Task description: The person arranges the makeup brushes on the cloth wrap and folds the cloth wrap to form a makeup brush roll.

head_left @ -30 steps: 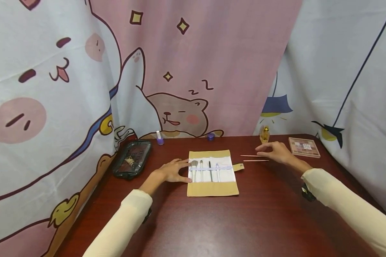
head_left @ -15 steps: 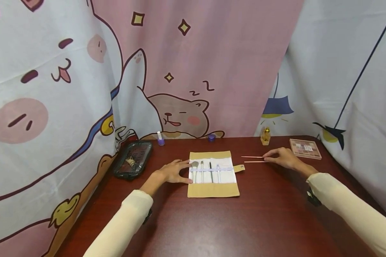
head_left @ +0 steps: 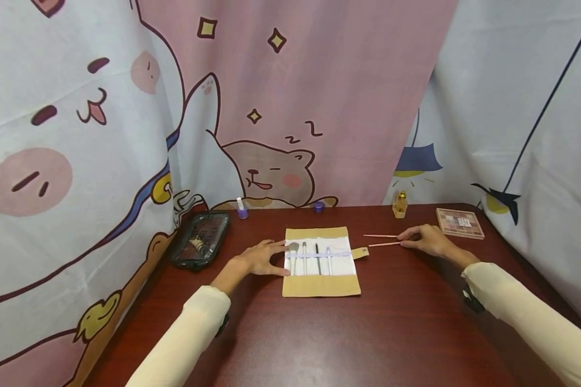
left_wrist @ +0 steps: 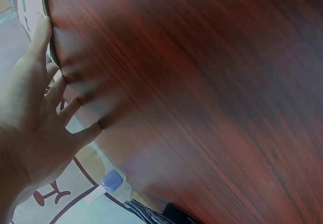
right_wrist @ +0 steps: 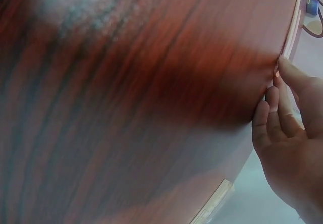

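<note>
A tan and white brush roll (head_left: 321, 287) lies unrolled on the table, with several makeup brushes (head_left: 292, 259) under its lilac strap. My left hand (head_left: 259, 259) rests at the roll's left edge, fingers and thumb spread and touching it; the left wrist view shows these fingers (left_wrist: 70, 108) extended over the wood. To the right of the roll's snap tab lie two thin pinkish sticks (head_left: 380, 236), roughly parallel and a little apart. My right hand (head_left: 428, 240) has thumb and fingers curled at their right ends, pinching them. In the right wrist view the thumb (right_wrist: 295, 75) partly hides the sticks.
A black-edged clear pouch (head_left: 200, 239) lies at the left. Along the back stand a purple nail polish bottle (head_left: 242, 209), a small purple jar (head_left: 318, 206) and a gold perfume bottle (head_left: 399, 205). A makeup palette (head_left: 460, 223) lies at the right. Printed curtains surround the table (head_left: 329, 338).
My right hand has come down from above the sticks to their right ends, and the nearer stick has tilted slightly. The left hand stays on the brush roll.
</note>
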### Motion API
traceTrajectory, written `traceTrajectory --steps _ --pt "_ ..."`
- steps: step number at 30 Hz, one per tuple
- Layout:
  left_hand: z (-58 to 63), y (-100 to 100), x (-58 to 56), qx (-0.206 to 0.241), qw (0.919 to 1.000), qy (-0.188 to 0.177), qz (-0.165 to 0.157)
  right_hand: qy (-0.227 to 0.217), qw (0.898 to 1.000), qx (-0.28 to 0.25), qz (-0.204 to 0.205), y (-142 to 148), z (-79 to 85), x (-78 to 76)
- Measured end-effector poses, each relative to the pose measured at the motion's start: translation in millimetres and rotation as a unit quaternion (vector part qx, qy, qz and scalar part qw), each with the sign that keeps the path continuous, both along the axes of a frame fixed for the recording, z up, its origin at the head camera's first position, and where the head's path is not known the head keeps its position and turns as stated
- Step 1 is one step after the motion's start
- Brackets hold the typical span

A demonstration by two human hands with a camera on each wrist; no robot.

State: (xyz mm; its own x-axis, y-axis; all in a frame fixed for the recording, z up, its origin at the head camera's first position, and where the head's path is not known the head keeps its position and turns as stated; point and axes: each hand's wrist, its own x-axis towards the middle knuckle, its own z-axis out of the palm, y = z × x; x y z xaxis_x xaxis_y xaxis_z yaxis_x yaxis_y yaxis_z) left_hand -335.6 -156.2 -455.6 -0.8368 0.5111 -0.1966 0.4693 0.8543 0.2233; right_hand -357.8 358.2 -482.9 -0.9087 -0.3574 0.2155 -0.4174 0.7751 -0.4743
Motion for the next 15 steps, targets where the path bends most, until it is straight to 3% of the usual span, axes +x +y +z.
traceTrajectory --steps 15 --pt "-0.7 0.6 1.2 0.003 1.0000 0.002 0.003 0.030 0.999 0.020 0.011 -3.5 0.2 4.8"
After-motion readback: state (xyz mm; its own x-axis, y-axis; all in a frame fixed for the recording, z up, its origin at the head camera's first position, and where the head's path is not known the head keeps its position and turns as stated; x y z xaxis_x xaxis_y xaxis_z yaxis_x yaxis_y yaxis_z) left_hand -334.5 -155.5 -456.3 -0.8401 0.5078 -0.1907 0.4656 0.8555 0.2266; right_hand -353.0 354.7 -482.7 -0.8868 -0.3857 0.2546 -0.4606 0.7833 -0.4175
